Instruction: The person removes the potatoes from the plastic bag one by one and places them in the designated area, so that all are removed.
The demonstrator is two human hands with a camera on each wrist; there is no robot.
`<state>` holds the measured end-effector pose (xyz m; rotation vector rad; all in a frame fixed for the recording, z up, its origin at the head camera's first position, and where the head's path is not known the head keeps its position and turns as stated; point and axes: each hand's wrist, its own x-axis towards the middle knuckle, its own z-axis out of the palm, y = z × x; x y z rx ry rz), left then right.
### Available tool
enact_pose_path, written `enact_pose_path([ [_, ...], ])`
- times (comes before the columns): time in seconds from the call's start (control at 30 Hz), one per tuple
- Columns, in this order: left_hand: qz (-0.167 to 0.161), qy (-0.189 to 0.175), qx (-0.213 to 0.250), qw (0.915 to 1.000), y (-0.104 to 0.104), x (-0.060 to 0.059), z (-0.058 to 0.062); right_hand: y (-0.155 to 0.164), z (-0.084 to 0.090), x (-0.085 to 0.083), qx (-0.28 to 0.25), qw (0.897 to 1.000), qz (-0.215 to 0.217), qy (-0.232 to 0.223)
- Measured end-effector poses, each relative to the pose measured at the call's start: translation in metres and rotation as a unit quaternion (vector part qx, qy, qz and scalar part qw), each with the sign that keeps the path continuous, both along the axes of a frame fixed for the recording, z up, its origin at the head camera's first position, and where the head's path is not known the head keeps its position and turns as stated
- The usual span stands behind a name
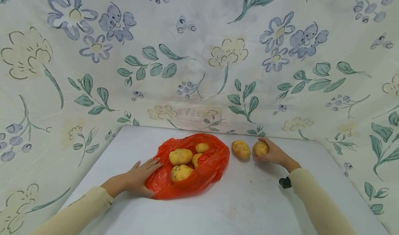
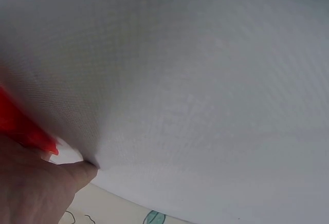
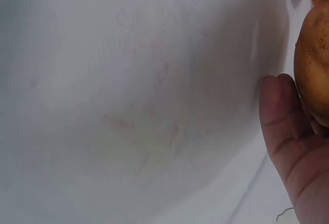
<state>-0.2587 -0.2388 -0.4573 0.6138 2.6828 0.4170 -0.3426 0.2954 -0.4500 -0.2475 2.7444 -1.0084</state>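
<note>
L hand (image 1: pixel 141 176) flat on crinkly orange bag (image 1: pixel 204 169); R hand (image 1: pixel 274 153) cups lumpy potato (image 1: pixel 260 148)

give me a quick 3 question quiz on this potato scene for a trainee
1. True or false: the right hand holds a potato on the white table.
2. How many potatoes lie in the open red bag?
A. two
B. four
C. six
3. Fill in: the left hand rests on the ____ edge of the red bag, as the head view shows it.

Key:
1. True. Its fingers curl round the potato, next to a loose potato lying between it and the bag.
2. B. Four show in the head view.
3. Left. The fingers lie flat on the plastic, with no closed grip.
</note>
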Motion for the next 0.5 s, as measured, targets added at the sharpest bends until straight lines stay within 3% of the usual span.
enact_pose_path([
  [0.5, -0.004, -0.002, -0.004, 1.0000, 0.0016, 0.0033, 0.0032, -0.0037, -0.0040, 0.0002, 0.007, 1.000, -0.002, -0.021],
])
